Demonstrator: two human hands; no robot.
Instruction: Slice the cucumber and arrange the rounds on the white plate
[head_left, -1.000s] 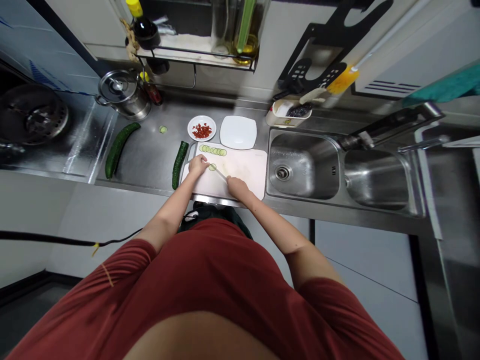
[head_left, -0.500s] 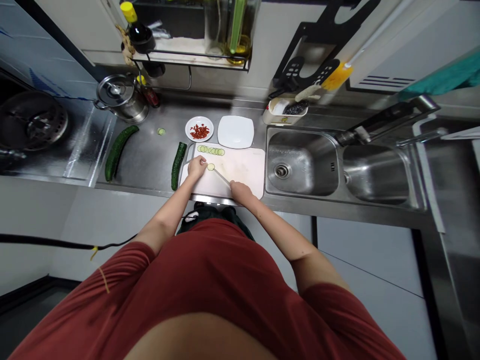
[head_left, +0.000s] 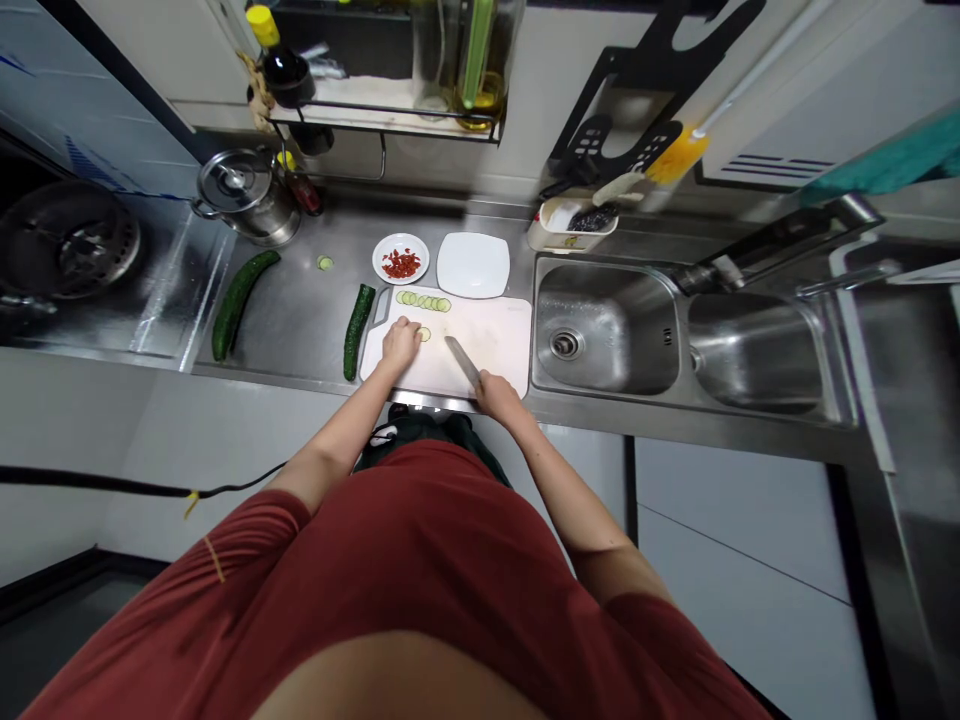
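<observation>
Your knife (head_left: 462, 360) has swung away from the loose cucumber slice (head_left: 424, 334) since the earlier frame, and its tip now rests or hovers over the middle of the cutting board (head_left: 495, 340), just right of that slice. Your right hand (head_left: 498, 395) has drawn a little toward the lower right with it, fingers closed around the handle. Your left hand (head_left: 402, 345) has shifted slightly toward the slice, with its fingertips at the slice's left edge; you cannot tell from this view whether they pinch it or only lie beside it. Your two hands are apart, one on each side of the slice, at the centre of the frame

Above them, along the board's upper left edge, you have a row of overlapping slices (head_left: 423, 301). Just left of the board lies the cut cucumber (head_left: 358, 332), and further left the whole cucumber (head_left: 241, 305), curved. A small slice pile (head_left: 325, 263) sits on the steel counter (head_left: 300, 320) between them, higher up. Beyond the board you have a small plate (head_left: 381, 272) of chopped red pieces (head_left: 401, 264) and, to its right, a square white plate (head_left: 473, 265). The double sink (head_left: 607, 330) is at the right of the frame, and a lidded pot (head_left: 236, 182) stands at the upper left
</observation>
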